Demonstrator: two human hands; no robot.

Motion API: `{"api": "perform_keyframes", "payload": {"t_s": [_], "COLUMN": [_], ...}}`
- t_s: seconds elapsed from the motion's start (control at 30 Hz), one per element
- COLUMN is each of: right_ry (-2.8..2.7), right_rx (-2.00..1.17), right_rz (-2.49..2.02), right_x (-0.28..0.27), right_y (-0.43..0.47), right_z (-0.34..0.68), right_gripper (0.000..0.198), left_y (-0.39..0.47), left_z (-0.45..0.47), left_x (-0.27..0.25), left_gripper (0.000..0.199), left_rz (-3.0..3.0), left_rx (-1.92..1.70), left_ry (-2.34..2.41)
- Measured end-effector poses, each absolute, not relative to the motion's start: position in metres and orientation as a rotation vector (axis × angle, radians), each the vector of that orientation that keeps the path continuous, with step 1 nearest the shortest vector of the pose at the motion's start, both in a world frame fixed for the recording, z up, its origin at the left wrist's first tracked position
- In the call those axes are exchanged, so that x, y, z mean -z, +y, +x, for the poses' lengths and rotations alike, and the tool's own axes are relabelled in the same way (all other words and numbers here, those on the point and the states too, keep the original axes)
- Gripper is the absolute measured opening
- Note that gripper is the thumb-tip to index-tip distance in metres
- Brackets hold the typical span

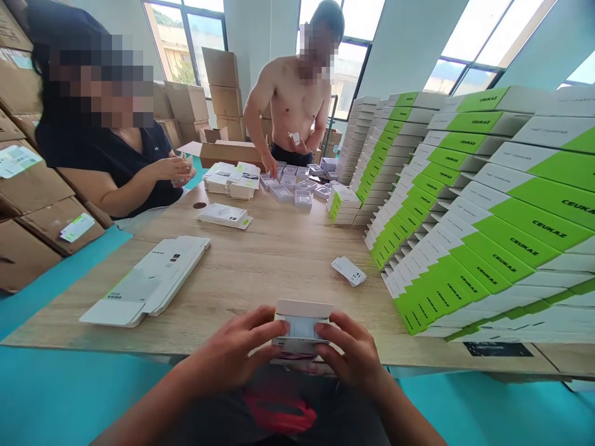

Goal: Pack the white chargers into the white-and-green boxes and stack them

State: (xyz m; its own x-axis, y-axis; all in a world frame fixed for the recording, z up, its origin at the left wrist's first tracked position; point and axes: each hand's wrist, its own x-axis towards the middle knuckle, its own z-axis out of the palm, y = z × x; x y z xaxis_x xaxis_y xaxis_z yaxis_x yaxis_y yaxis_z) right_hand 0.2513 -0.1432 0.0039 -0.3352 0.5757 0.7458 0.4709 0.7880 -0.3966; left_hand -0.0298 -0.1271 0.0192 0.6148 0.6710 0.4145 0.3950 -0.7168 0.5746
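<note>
Between my two hands is a small white carton [304,308] with its top flap standing up, held at the table's front edge. My left hand [239,347] grips its left side, fingers bent around the edge. On the opposite side, my right hand [356,347] pinches the carton with thumb and fingers. A pale plastic tray [302,327] shows in the carton's opening, under my fingertips. To the left lies a stack of flat, unfolded cartons [158,272]. A few small printed cards [348,271] lie ahead on the right.
Tall stacks of green-and-white boxes [465,248] line the table's right side. Across the wooden table [274,254] are plastic trays [302,198] and more flat cartons [232,178]. Two people work there, one at the left, one at the far side. Brown cardboard boxes [28,179] are piled at the left.
</note>
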Motion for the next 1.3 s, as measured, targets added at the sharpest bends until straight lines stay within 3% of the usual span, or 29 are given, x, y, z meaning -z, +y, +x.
{"api": "perform_keyframes", "payload": {"t_s": [0.2, 0.37, 0.5, 0.63, 0.83, 1.1, 1.23, 1.3], "right_ry": [-1.996, -2.099, -2.0, -1.866, -1.915, -2.159, -1.997, -1.841], "right_rx": [-0.113, -0.243, -0.451, -0.524, -0.465, -0.219, -0.382, -0.574], "right_rz": [-0.676, -0.813, -0.934, -1.003, -0.912, -0.73, -0.816, -0.873], "right_x": [-0.023, -0.047, -0.059, -0.06, -0.054, -0.039, -0.036, -0.043], "right_y": [-0.148, -0.158, -0.161, -0.16, -0.157, -0.154, -0.158, -0.156], "right_z": [0.254, 0.244, 0.235, 0.229, 0.235, 0.251, 0.253, 0.257], "right_gripper": [0.041, 0.006, 0.005, 0.015, 0.011, 0.03, 0.027, 0.023], "left_y": [-0.14, -0.155, -0.162, -0.161, -0.161, -0.15, -0.154, -0.15], "left_z": [-0.022, -0.014, -0.004, 0.005, 0.006, -0.012, -0.002, 0.003], "left_x": [-0.021, -0.033, -0.051, -0.055, -0.057, -0.018, 0.009, 0.004], "left_gripper": [0.038, 0.027, 0.003, 0.023, 0.018, 0.042, 0.063, 0.059], "left_rz": [2.407, 2.346, 2.102, 1.893, 1.879, 2.435, 2.243, 2.2], "left_rx": [-1.241, -1.18, -1.151, -1.2, -1.238, -1.365, -1.381, -1.338], "left_ry": [0.85, 0.863, 1.146, 1.252, 1.135, 0.826, 0.98, 1.133]}}
